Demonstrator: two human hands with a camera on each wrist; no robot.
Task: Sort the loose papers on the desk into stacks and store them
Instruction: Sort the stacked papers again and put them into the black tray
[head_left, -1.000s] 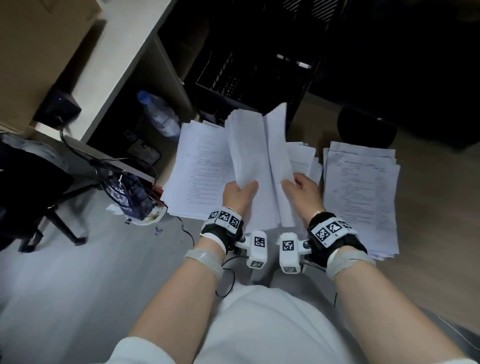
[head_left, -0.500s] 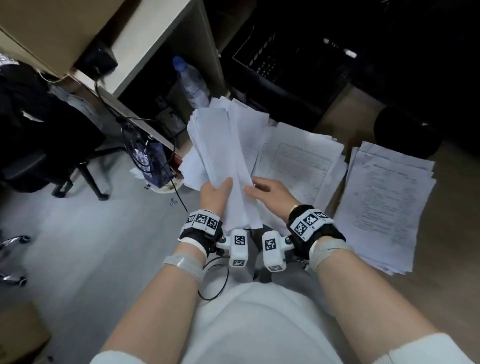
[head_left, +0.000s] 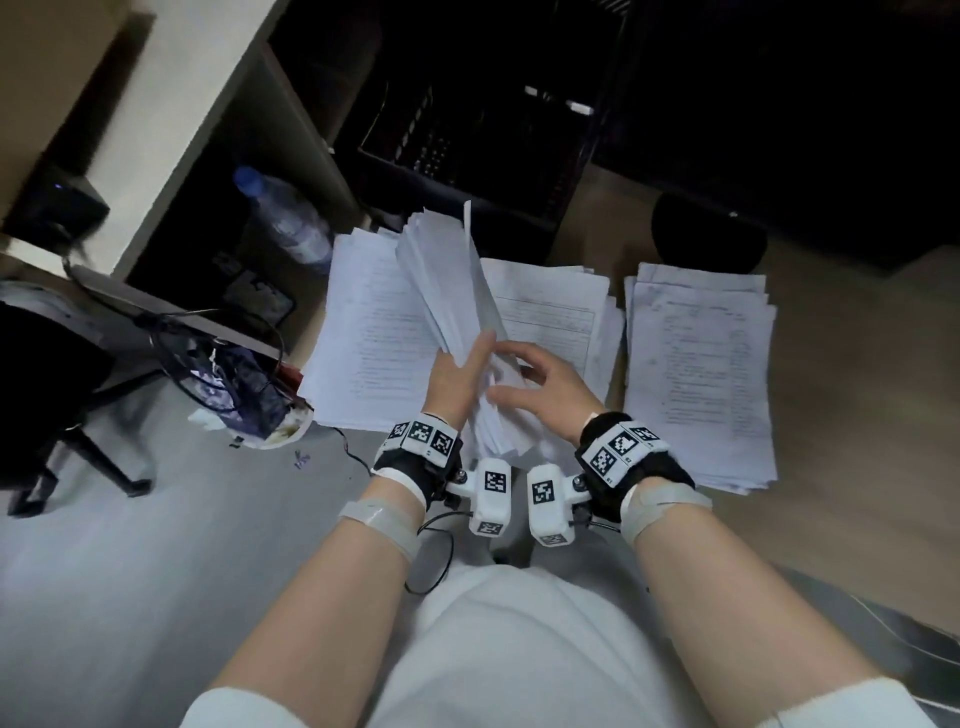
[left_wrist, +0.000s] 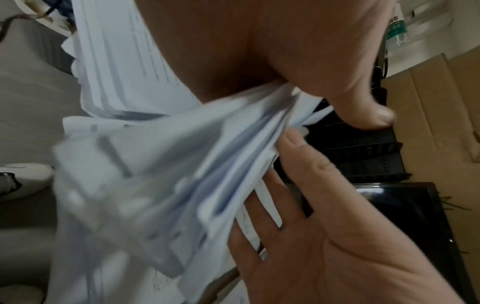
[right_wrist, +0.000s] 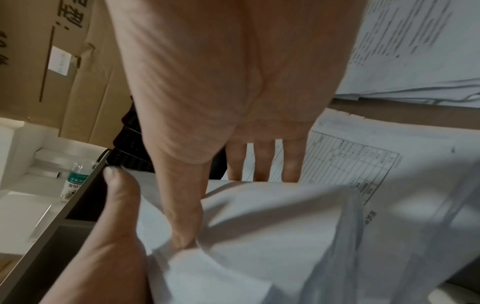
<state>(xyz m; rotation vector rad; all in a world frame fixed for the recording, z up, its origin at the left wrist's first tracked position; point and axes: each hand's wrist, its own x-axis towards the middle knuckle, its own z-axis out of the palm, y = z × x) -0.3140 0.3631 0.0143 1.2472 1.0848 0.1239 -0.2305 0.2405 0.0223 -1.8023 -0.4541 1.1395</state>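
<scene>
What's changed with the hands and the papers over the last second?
A second ago both hands gripped the spread bundle of papers. Now the left hand alone holds it, gathered into one upright sheaf, while the right hand has let go and hovers with fingers spread beside its lower edge. The three stacks on the desk, including the right-hand stack, lie as before, and the water bottle hasn't moved.

right hand (head_left: 540, 387) has let go of the sheaf (head_left: 457, 306).

Office, desk (head_left: 857, 415) with paper stacks (head_left: 698, 374) (printed forms), swivel chair (head_left: 47, 395)
</scene>
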